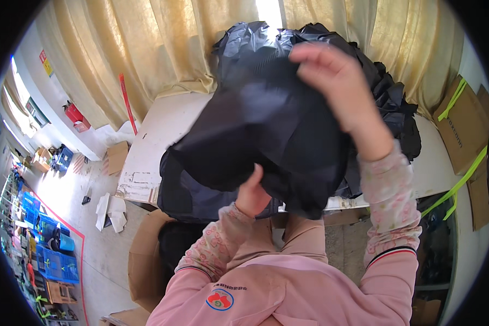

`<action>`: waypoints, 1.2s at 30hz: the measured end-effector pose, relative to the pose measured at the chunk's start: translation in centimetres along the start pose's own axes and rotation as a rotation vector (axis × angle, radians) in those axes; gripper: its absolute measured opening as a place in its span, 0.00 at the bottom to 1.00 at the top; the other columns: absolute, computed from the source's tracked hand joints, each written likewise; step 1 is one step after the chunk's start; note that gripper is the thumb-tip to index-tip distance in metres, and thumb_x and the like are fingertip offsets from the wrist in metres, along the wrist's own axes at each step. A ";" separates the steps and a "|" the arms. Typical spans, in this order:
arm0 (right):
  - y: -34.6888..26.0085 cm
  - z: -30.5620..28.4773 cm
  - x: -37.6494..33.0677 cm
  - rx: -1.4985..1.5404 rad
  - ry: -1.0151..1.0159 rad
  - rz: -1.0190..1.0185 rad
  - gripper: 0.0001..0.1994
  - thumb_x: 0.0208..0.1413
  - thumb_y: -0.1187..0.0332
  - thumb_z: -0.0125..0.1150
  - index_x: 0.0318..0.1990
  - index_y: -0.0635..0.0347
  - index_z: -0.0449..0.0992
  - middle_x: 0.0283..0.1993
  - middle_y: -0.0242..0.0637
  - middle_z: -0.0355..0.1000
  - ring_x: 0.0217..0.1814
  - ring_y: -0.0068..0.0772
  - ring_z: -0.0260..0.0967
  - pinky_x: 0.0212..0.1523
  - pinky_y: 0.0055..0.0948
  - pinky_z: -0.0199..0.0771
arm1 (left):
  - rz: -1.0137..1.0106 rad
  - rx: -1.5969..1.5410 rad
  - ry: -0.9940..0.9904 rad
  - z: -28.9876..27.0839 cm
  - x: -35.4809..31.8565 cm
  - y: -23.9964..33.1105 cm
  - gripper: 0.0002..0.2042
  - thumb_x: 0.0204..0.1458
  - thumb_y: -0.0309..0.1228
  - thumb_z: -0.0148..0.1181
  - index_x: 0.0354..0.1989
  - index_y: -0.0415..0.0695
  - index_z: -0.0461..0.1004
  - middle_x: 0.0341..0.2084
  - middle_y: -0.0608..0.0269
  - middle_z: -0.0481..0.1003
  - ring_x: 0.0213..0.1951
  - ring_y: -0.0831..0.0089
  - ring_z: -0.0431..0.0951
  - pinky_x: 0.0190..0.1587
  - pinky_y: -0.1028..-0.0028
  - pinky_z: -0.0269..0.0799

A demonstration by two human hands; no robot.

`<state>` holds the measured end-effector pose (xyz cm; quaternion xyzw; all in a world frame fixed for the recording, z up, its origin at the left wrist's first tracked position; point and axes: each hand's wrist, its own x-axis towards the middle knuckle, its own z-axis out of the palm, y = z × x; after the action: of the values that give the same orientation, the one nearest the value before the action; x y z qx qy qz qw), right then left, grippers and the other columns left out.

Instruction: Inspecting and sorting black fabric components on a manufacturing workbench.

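Observation:
A black fabric piece (239, 136), like a bag or bag panel, is held up in front of me over the table. My left hand (252, 196) grips its lower edge, thumb on the outer face and the other fingers hidden by the cloth. Above the far right part of the fabric, my right hand (328, 70) is raised, its fingers loosely bent and apart, smeared by motion. Whether it touches the cloth is unclear. Under the held piece, more black fabric (174, 190) lies at the table's near edge.
A heap of crumpled black material (394, 114) covers the back and right of the white table (152, 130). Yellow curtains (157, 43) hang behind it. Cardboard (462, 130) with green straps leans at right. An open carton (144, 261) stands below the table, left of my legs.

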<state>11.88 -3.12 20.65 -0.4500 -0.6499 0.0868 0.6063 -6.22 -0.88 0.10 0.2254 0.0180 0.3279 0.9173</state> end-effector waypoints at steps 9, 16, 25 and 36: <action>19.8 -1.4 -13.7 -0.219 -0.095 0.596 0.08 0.46 0.81 0.60 0.36 0.63 0.79 0.32 0.33 0.75 0.35 0.21 0.71 0.40 0.22 0.70 | 0.311 0.212 -0.099 -4.4 -4.4 16.5 0.23 0.64 0.45 0.42 0.58 0.39 0.67 0.54 0.56 0.72 0.55 0.66 0.72 0.59 0.67 0.66; 8.7 -5.7 -6.8 0.313 0.098 0.493 0.17 0.48 0.80 0.59 0.47 0.58 0.76 0.43 0.28 0.70 0.44 0.18 0.66 0.47 0.19 0.67 | 0.340 0.717 0.168 -9.3 -7.3 22.5 0.18 0.63 0.37 0.49 0.55 0.38 0.68 0.51 0.56 0.73 0.54 0.66 0.73 0.58 0.64 0.67; 8.4 0.9 -6.1 0.504 -0.126 0.467 0.25 0.51 0.81 0.56 0.60 0.63 0.68 0.55 0.34 0.70 0.41 0.16 0.69 0.37 0.14 0.69 | 0.348 0.928 0.574 -13.1 -5.9 30.5 0.12 0.62 0.36 0.52 0.47 0.41 0.74 0.41 0.63 0.77 0.42 0.73 0.77 0.48 0.74 0.73; 25.8 14.2 -23.5 -0.347 -0.292 0.650 0.37 0.43 0.72 0.69 0.64 0.55 0.61 0.66 0.50 0.57 0.66 0.54 0.57 0.64 0.37 0.61 | 0.633 2.117 0.559 -17.2 -2.6 22.0 0.21 0.42 0.33 0.67 0.44 0.38 0.72 0.42 0.50 0.72 0.48 0.52 0.70 0.55 0.61 0.64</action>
<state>8.70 1.76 -16.59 -0.7111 -0.5578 0.2261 0.3634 -24.45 19.44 -6.31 0.7997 0.4316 0.4034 0.1066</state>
